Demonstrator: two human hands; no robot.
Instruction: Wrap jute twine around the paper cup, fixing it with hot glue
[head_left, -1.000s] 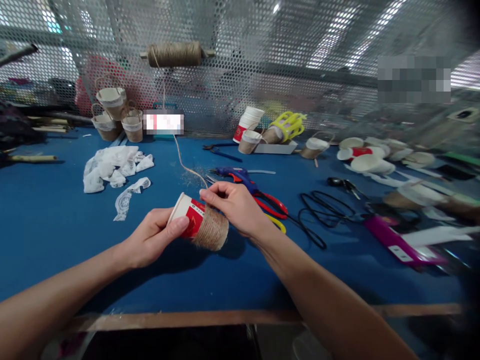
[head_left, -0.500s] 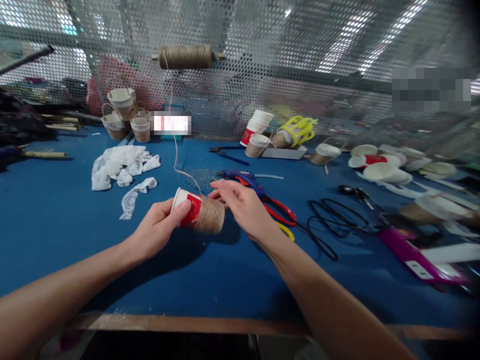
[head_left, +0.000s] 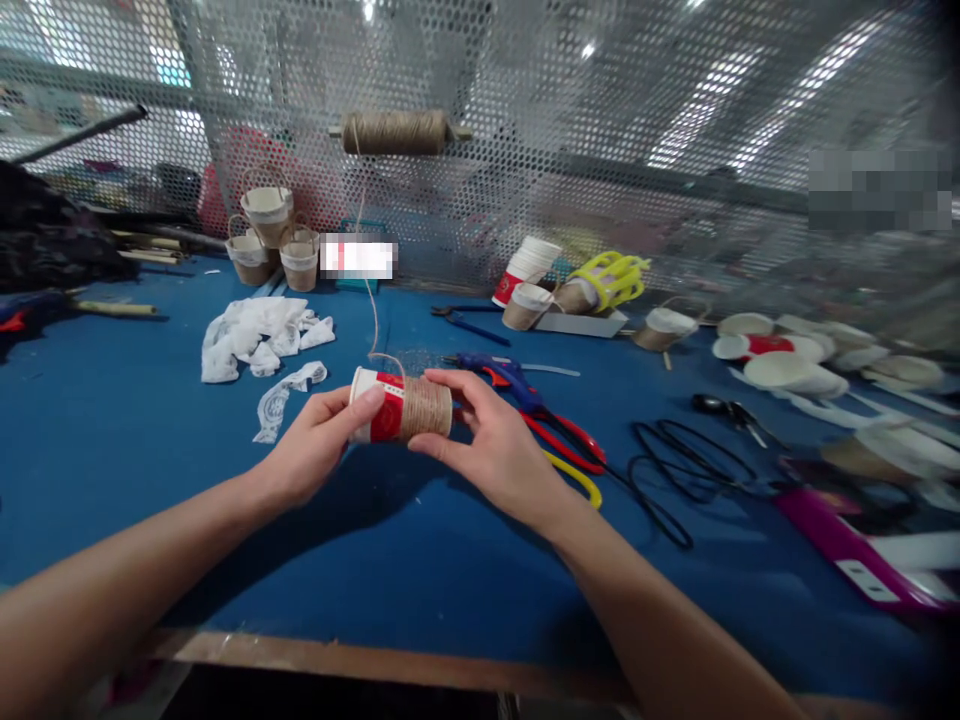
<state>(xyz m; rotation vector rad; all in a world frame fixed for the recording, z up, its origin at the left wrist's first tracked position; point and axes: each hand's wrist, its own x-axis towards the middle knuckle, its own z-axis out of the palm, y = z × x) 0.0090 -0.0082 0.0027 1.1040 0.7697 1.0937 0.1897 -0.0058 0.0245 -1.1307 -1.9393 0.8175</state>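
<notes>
I hold the cup long-axis crosswise, mouth leftward, left hand clasping its rim end, right hand curled around its base.

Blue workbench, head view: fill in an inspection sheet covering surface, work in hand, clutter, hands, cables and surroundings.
Surface: blue bench top, small scraps beyond the held cup.
Work in hand: paper cup on its side, twine wound around its base half; a strand leads up toward the spool.
Clutter: white lace at left; glue gun, pliers and a partly hidden red-handled tool beyond the hands.
Hands: left hand grips the rim end; right hand is around the twine-wrapped end.
Cables: black cable loosely looped at right.
Surroundings: perforated screen behind; handled cups stacked back left. Other people's hands: nothing seen.
</notes>
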